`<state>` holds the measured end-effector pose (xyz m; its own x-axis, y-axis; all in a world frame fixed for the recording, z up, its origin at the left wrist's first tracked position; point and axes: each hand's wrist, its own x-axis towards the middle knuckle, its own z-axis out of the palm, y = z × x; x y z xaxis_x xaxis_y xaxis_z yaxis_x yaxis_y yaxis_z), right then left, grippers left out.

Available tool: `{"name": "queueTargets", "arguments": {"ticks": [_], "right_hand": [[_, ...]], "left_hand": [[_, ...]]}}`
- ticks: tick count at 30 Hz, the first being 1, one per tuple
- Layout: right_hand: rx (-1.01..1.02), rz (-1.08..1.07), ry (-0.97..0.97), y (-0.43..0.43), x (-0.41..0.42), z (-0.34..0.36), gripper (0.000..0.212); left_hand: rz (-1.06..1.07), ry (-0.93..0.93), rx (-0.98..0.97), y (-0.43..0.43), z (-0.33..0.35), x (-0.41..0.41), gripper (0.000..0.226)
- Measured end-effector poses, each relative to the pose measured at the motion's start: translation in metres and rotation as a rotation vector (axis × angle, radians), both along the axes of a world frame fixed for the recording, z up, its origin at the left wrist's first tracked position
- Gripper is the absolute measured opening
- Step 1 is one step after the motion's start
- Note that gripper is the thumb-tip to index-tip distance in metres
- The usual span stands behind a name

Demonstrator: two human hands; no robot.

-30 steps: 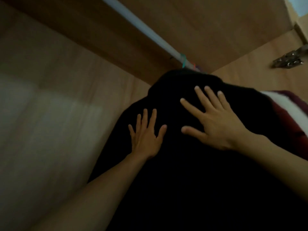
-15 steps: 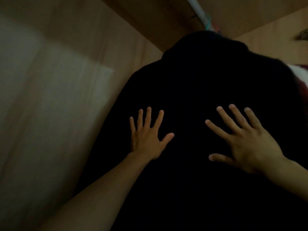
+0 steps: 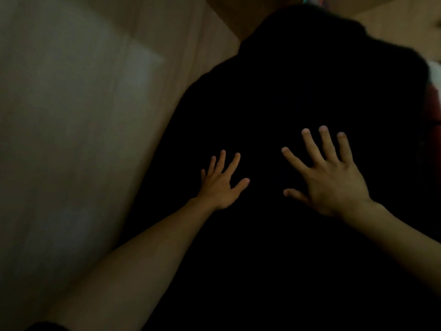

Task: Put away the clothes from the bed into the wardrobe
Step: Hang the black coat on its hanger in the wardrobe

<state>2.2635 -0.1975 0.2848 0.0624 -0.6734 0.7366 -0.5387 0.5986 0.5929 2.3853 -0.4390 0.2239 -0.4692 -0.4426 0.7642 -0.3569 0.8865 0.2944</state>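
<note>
Black garment point(image 3: 298, 91) — left hand point(image 3: 220, 187), right hand point(image 3: 334, 185)

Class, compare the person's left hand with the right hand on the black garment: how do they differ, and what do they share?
The left hand looks smaller in the picture than the right hand. The left hand lies nearer the wooden panel, the right hand nearer the red garment. Both lie flat on the black garment, fingers spread.

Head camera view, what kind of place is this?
Probably the inside of a wooden wardrobe: wood-grain panels on the left and above, a black garment with the left hand and right hand flat on it, and a red and white garment beside it.
</note>
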Motion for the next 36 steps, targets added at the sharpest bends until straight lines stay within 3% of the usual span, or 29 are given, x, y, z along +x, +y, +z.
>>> {"name": "queueTargets", "arguments": {"ticks": [9, 14, 23, 36], "right_hand": [[0.181, 0.215, -0.106, 0.047, 0.037, -0.146, 0.081], [0.344, 0.233, -0.099, 0.058, 0.031, -0.234, 0.090], [0.376, 0.179, -0.183, 0.046, 0.019, -0.253, 0.088], [0.331, 0.291, -0.295, 0.075, 0.060, -0.264, 0.078]], "left_hand": [[0.280, -0.182, -0.190, 0.081, -0.197, 0.074, 0.070], [0.309, -0.373, -0.246, 0.083, -0.289, 0.104, 0.074], [0.090, -0.696, -0.132, 0.020, -0.265, 0.111, 0.075], [-0.026, -0.576, 0.099, 0.123, -0.267, 0.119, 0.063]]}}
